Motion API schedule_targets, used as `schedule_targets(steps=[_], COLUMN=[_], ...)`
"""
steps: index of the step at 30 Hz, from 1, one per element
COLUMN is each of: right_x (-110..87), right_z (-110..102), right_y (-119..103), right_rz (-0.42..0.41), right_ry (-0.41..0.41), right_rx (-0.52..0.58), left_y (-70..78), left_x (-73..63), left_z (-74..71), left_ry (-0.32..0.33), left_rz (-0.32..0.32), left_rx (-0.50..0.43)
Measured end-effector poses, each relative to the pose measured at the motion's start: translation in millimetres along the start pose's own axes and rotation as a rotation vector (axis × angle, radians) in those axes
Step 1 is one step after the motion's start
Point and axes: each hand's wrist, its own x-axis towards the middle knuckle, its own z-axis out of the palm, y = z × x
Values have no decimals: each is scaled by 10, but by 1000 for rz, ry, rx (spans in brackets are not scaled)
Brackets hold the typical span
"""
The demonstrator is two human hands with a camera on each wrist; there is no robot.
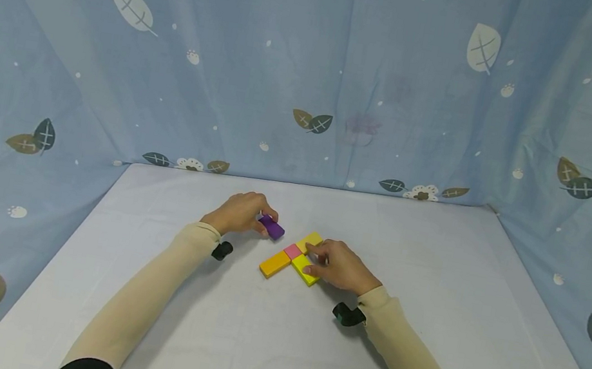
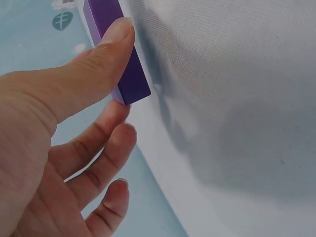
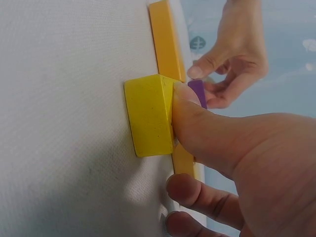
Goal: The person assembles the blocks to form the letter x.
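My left hand (image 1: 239, 213) pinches a purple block (image 1: 272, 227) between thumb and fingers, just beyond and left of a small layout of blocks. In the left wrist view the purple block (image 2: 136, 79) is held close over the white cloth, the other fingers spread below it. My right hand (image 1: 343, 267) grips a bright yellow block (image 1: 300, 267), the thumb (image 3: 190, 111) on its near side and the index finger mostly hidden behind. That block meets a pink square block (image 1: 292, 251) at the layout's middle. An orange block (image 1: 275, 264) and a deeper yellow block (image 1: 311, 239) extend from the pink one.
A white cloth (image 1: 245, 346) covers the table. Blue patterned curtains (image 1: 219, 80) hang along its back and sides. Dark wrist devices (image 1: 348, 315) sit under both cream sleeves (image 1: 407, 360).
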Motion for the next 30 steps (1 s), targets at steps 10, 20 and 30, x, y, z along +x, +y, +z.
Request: schedule_targets(steps=[10,20,30], right_x=[3,4,8], right_z=[-1,2,5], right_y=[-5,1,6], right_rz=[11,26,35], right_ry=[-4,-9,-9], right_rx=[-10,6,14], left_y=[38,59,101], left_x=[-5,-2,-12], left_z=[3,30,42], left_ry=[-11,-16,-21], left_rz=[4,6,10], left_rx=[14,23,40])
